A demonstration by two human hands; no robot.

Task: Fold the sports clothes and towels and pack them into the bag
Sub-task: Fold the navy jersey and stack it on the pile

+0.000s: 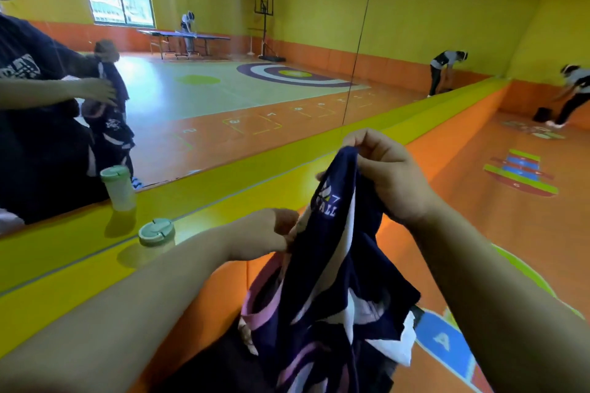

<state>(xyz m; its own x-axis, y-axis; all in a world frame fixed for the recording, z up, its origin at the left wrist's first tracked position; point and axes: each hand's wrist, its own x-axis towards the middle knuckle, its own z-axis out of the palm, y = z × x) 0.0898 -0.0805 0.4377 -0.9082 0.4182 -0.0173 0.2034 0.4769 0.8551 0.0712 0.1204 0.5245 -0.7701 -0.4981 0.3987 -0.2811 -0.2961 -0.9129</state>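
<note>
Head view: the navy sports garment [332, 281] hangs in the air above the orange floor [479, 217], just beside the yellow ledge [79, 265]. The right hand [392, 179] has its grip closed in a pinch on the top edge. The left hand [268, 234] pinches a side edge lower down.

Risks noted:
- Both holds are thin pinches, so a slip would likely drop the cloth to the floor.
- The fabric is bunched, and folding it unspread would probably give an uneven fold.
- A green-lidded bottle [156, 233] stands on the ledge near the left forearm, where a sweep could topple it.

No bag can be identified.

The garment's long axis runs near vertical, slightly tilted. Its top points up toward the right hand, its lower end hangs crumpled, and the lettering faces the camera.
</note>
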